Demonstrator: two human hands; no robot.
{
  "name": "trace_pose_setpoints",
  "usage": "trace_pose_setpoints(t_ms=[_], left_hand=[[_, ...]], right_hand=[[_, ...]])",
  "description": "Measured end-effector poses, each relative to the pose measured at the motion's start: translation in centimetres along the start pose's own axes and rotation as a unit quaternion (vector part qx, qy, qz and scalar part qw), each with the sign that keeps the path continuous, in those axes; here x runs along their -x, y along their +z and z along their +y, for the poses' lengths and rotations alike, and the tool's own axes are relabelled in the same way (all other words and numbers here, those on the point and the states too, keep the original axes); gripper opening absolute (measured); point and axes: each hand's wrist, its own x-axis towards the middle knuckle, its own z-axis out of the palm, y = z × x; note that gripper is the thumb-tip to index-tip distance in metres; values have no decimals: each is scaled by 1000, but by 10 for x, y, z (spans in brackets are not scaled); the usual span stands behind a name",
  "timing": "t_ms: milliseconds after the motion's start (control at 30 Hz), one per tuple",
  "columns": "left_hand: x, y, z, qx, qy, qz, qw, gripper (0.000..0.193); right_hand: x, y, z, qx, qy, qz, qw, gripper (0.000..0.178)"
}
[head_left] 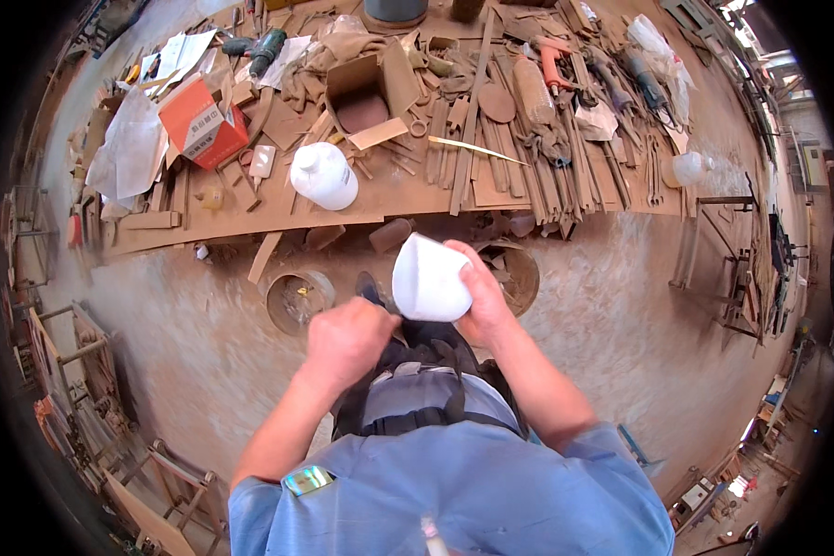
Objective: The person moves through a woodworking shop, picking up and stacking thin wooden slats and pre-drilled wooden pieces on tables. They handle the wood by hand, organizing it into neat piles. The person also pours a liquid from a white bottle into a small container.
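Note:
In front of my body, my right hand grips a white cup-shaped plastic container by its right side, fingers wrapped around its edge. The container is tilted, and I cannot see what is inside it. To its left, my left hand is closed in a fist, apart from the container; whatever it may hold is hidden by the fingers. A white plastic jug stands at the near edge of the cluttered workbench, beyond both hands.
On the bench lie an orange-and-white box, an open cardboard box, wood strips, a red-orange tool and a clear bottle. Two round bins, a left bin and a right bin, stand beneath the bench's front edge.

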Motion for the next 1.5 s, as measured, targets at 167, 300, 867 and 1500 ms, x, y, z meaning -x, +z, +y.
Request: trace_pose_setpoints(t_ms=[167,300,867,1500], left_hand=[[3,8,-13,168,-248,-6,954,22],[-21,3,3,310,-361,-101,874,32],[-77,95,-71,88,-309,9,947,27],[-112,136,-127,48,-400,-13,915,31]], right_hand=[[-14,1,-11,-72,47,-37,996,67],[-24,-4,-2,-88,48,-105,989,59],[-17,-40,-5,172,36,218,960,50],[-11,-35,-23,221,-15,246,944,40]])
